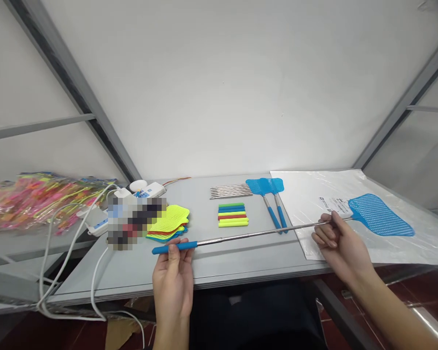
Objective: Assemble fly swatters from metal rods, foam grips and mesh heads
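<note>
My left hand [173, 272] has its thumb and fingers closed around the blue handle [160, 250] of an extended telescopic fly swatter [255, 235]. My right hand [341, 248] pinches the steel shaft near its far end, thumb against curled fingers, just short of the blue mesh head [381, 216]. The swatter slants across the front of the grey table [222, 274], with a strip of tabletop between shaft and front edge. My wrists cross that edge from below.

Beyond my left fingers, just behind the handle, sits a stack of mesh swatter heads [170, 219], yellow uppermost. Coloured grips [232, 215] lie in a row further along, with steel rods [229, 191] behind them. Two shorter blue swatters [273, 218] reach down to the shaft's line; I cannot tell whether they touch it. Under the mesh head spreads a white plastic sheet [295, 194], running past the table's front edge at right. White cables [95, 282] hang over the left side.
</note>
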Available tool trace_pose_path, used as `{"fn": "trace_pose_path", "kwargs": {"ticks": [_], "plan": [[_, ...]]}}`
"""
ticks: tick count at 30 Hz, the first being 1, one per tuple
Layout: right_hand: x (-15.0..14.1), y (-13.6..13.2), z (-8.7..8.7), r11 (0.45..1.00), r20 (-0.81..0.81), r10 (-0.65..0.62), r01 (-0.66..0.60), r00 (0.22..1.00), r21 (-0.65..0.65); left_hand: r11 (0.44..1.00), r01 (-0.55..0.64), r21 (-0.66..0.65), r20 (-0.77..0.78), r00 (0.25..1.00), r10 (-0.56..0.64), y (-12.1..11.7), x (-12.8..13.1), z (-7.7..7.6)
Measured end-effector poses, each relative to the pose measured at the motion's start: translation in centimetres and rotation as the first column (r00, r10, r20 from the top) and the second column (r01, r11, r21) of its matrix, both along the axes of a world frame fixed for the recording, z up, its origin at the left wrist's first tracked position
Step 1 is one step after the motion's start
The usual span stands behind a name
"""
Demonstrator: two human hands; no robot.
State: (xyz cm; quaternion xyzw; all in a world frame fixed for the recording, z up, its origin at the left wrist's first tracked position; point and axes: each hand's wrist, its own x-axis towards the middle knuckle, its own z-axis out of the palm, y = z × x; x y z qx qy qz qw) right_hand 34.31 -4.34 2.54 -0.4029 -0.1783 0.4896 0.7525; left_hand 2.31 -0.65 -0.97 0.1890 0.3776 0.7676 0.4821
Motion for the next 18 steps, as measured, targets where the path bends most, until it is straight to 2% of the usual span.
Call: {"fn": "trace_pose_path", "kwargs": {"ticks": [2, 5, 7, 9, 12, 15, 18], "plan": [[0.0, 0.2, -0.1, 1.000, 0.013, -0.012, 0.012, 1.000, 0.011, 1.000, -0.004, 0.010, 0.010, 1.000, 0.004, 0.2, -0.1, 0.0], [-2.0, 0.3, -0.3, 1.000, 0.063, -0.008, 0.007, 0.998, 0.022, 0.998, -0.032, 0.051, 0.017, 0.999, 0.031, -0.2, 1.3, -0.1], [-4.3, 0.0, -0.6, 0.996, 0.100, 0.090, -0.091, 0.991, 0.009, 0.998, 0.054, 0.040, -0.010, 0.999, -0.053, -1.0, 2.9, -0.3], [-6.7, -0.4, -0.8, 0.969, 0.129, 0.247, -0.247, 0.960, -0.015, 0.974, 0.228, 0.006, -0.039, 0.973, -0.228, -2.1, 4.7, -0.5], [-9.2, -1.3, -0.8, 0.942, 0.181, 0.331, -0.335, 0.926, -0.007, 0.952, 0.305, 0.006, -0.057, 0.951, -0.304, -3.2, 6.5, -0.8], [-9.7, -1.9, -0.7, 0.933, 0.243, 0.355, -0.360, 0.903, -0.023, 0.951, 0.309, 0.023, -0.040, 0.951, -0.308, -3.4, 6.4, -0.8], [-8.9, -2.1, -0.6, 0.885, 0.235, 0.463, -0.459, 0.855, -0.078, 0.960, 0.280, 0.029, -0.034, 0.960, -0.279, -2.8, 4.9, -0.4]]}}
